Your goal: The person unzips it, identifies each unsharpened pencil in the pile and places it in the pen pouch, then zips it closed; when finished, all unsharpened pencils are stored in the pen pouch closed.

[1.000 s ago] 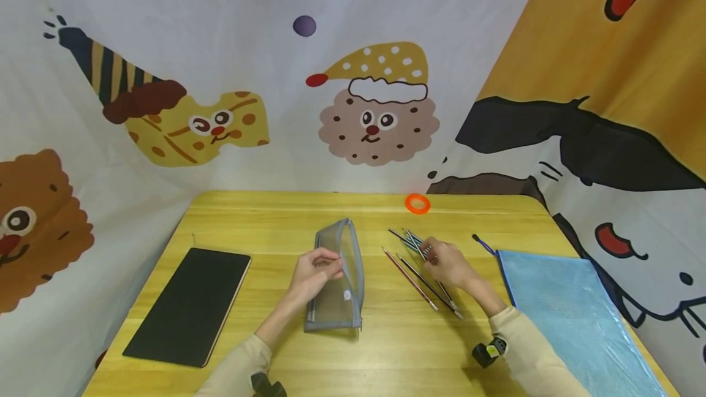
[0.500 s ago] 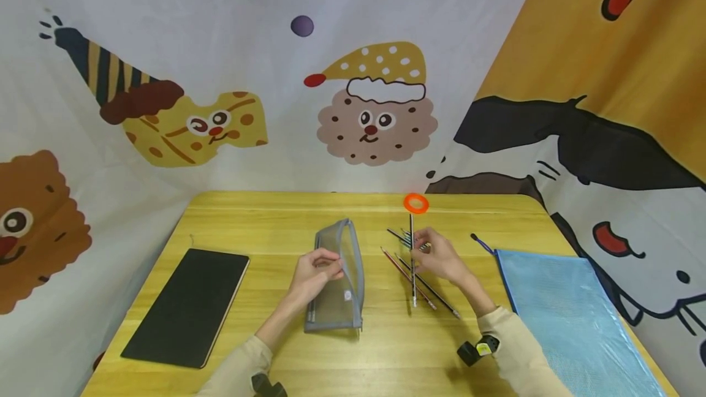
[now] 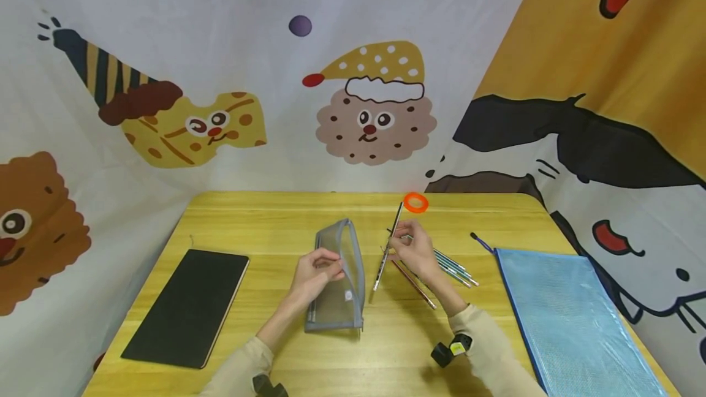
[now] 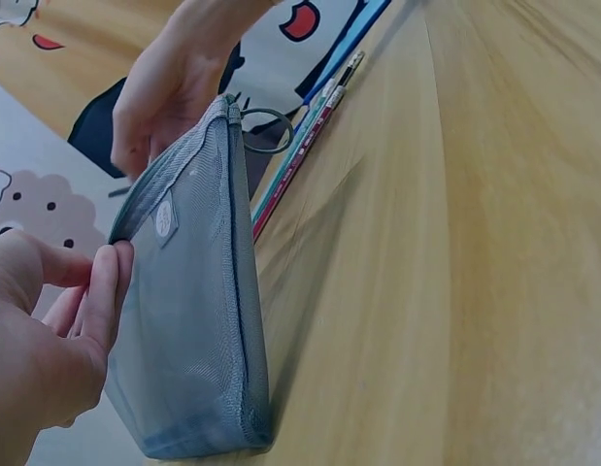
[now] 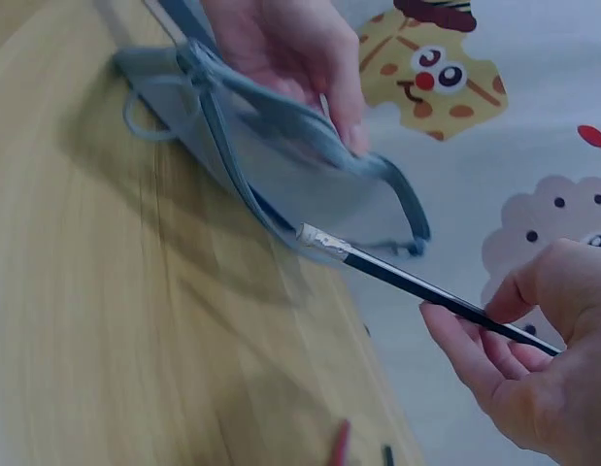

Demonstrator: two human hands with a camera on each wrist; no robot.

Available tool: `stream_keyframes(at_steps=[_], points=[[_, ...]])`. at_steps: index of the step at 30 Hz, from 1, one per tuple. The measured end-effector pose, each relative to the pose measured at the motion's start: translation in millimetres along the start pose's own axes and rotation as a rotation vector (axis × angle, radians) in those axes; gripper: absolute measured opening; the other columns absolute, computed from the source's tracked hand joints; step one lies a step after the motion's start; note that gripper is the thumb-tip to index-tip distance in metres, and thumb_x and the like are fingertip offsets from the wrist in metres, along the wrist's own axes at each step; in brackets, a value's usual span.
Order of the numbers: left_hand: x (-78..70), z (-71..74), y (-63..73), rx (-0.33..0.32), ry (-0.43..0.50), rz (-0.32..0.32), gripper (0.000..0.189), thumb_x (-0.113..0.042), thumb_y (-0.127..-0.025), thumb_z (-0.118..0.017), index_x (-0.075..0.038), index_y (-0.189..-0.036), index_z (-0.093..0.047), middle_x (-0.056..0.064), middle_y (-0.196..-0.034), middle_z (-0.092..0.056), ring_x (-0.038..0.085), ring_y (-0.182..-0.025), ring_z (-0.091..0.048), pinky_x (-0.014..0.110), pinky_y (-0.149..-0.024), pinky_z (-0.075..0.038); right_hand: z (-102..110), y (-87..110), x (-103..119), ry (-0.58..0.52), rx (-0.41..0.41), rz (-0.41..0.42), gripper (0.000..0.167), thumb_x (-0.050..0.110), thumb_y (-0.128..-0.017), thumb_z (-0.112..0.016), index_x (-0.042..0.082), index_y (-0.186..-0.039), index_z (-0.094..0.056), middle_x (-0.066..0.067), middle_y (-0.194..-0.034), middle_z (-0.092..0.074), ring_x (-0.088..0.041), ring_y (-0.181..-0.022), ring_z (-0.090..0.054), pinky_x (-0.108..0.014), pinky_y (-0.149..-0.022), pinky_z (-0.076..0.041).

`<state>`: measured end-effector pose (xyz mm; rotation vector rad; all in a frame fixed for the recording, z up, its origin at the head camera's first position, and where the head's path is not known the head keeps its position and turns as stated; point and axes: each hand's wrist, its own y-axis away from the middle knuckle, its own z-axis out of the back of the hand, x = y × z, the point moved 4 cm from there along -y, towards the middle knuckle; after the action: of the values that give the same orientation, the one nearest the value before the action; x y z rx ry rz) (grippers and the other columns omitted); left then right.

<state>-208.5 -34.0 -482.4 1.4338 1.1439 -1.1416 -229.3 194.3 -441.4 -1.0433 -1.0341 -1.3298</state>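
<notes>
My left hand (image 3: 313, 274) pinches the upper edge of a grey mesh pencil case (image 3: 333, 311), which stands on the table with its zip opening spread toward the right. In my right hand (image 3: 416, 253) a dark pencil (image 3: 379, 274) is pinched between thumb and fingers. It is held above the table, just right of the case. In the right wrist view, the white eraser end of the pencil (image 5: 407, 280) points at the case's mouth. Under and beside the right hand lie a red pencil (image 3: 416, 287) and several teal pencils (image 3: 458, 269), partly hidden by that hand.
A black notebook (image 3: 187, 308) lies at the left of the wooden table (image 3: 259, 213). On the right is a blue zip folder (image 3: 579, 317). An orange ring (image 3: 416, 203) sits near the back edge, before a printed cloth (image 3: 276, 170).
My right hand has lifted the dark pencil from the loose pencils and carried it left toward the case, turning it on the way. The left hand stays at the case's edge.
</notes>
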Motion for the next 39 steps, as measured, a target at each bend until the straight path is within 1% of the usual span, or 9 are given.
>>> stream_keyframes(at_steps=[7,12,15,20,24,27,30,36,39], points=[[-0.4,-0.7,1.0,0.016,-0.007,-0.004,0.018,0.006,-0.089,-0.069,0.012,-0.105,-0.063,0.018,-0.096,-0.07,0.013,-0.074,-0.071,0.024,-0.077,-0.067,-29,-3.1,-5,-0.121,0.012,0.014,0.034,-0.009,-0.091,-0.058,-0.005,-0.123,-0.047,-0.019,-0.105,-0.056,-0.018,-0.078,-0.065,-0.057,-0.078,-0.066],[-0.4,-0.6,0.4,0.018,-0.005,-0.008,0.018,0.006,-0.089,-0.069,0.012,-0.105,-0.063,0.019,-0.097,-0.07,0.014,-0.076,-0.072,0.025,-0.077,-0.067,-48,1.6,-5,-0.14,0.075,0.04,0.034,-0.008,-0.09,-0.06,-0.005,-0.121,-0.047,-0.019,-0.104,-0.055,-0.021,-0.077,-0.066,-0.046,-0.071,-0.069],[-0.3,-0.8,-0.1,0.018,-0.002,-0.01,0.017,0.006,-0.09,-0.068,0.012,-0.105,-0.063,0.019,-0.097,-0.07,0.015,-0.077,-0.073,0.025,-0.078,-0.067,-57,5.7,-6,-0.133,0.113,0.04,0.034,-0.007,-0.091,-0.06,-0.004,-0.122,-0.047,-0.02,-0.106,-0.056,-0.022,-0.079,-0.068,-0.041,-0.071,-0.069],[-0.5,-1.6,-0.6,0.02,-0.004,-0.015,0.017,0.005,-0.09,-0.069,0.013,-0.104,-0.064,0.019,-0.097,-0.07,0.015,-0.078,-0.073,0.025,-0.078,-0.067,-70,13.0,-11,-0.082,0.175,0.039,0.033,-0.006,-0.09,-0.061,-0.004,-0.12,-0.05,-0.021,-0.104,-0.059,-0.019,-0.077,-0.068,-0.039,-0.067,-0.069],[-1.2,-1.6,0.0,0.024,-0.009,-0.02,0.017,0.004,-0.09,-0.069,0.012,-0.104,-0.064,0.019,-0.098,-0.07,0.016,-0.078,-0.074,0.025,-0.078,-0.067,-76,15.0,-13,0.022,0.176,0.067,0.033,-0.005,-0.089,-0.063,-0.004,-0.12,-0.054,-0.021,-0.103,-0.065,-0.017,-0.076,-0.067,-0.036,-0.062,-0.068],[-1.3,-0.9,0.7,0.028,-0.018,-0.021,0.017,0.003,-0.09,-0.07,0.012,-0.104,-0.064,0.019,-0.098,-0.07,0.016,-0.079,-0.074,0.025,-0.078,-0.067,-77,15.9,-12,0.085,0.174,0.096,0.034,-0.004,-0.09,-0.063,-0.006,-0.123,-0.055,-0.022,-0.103,-0.067,-0.021,-0.08,-0.068,-0.041,-0.061,-0.068],[-0.9,0.0,1.0,0.035,-0.026,-0.019,0.018,0.003,-0.09,-0.069,0.012,-0.105,-0.064,0.019,-0.097,-0.07,0.016,-0.078,-0.074,0.025,-0.078,-0.067,-77,16.3,-10,0.121,0.2,0.116,0.034,-0.003,-0.092,-0.063,-0.008,-0.125,-0.056,-0.022,-0.103,-0.068,-0.025,-0.082,-0.07,-0.044,-0.063,-0.068],[-1.4,1.0,2.2,0.06,-0.034,-0.016,0.02,0.001,-0.091,-0.07,0.012,-0.107,-0.063,0.017,-0.098,-0.07,0.014,-0.078,-0.074,0.025,-0.079,-0.066,-78,18.3,-9,0.193,0.278,0.159,0.028,-0.003,-0.094,-0.061,-0.008,-0.122,-0.06,-0.019,-0.098,-0.07,-0.023,-0.081,-0.072,-0.028,-0.061,-0.066],[-1.4,1.5,2.1,0.06,-0.037,-0.016,0.021,0.001,-0.091,-0.07,0.012,-0.107,-0.063,0.018,-0.099,-0.071,0.014,-0.079,-0.074,0.025,-0.079,-0.066,-78,19.7,-7,0.203,0.294,0.169,0.027,-0.001,-0.095,-0.06,-0.008,-0.121,-0.061,-0.018,-0.097,-0.07,-0.023,-0.081,-0.072,-0.025,-0.061,-0.066]])
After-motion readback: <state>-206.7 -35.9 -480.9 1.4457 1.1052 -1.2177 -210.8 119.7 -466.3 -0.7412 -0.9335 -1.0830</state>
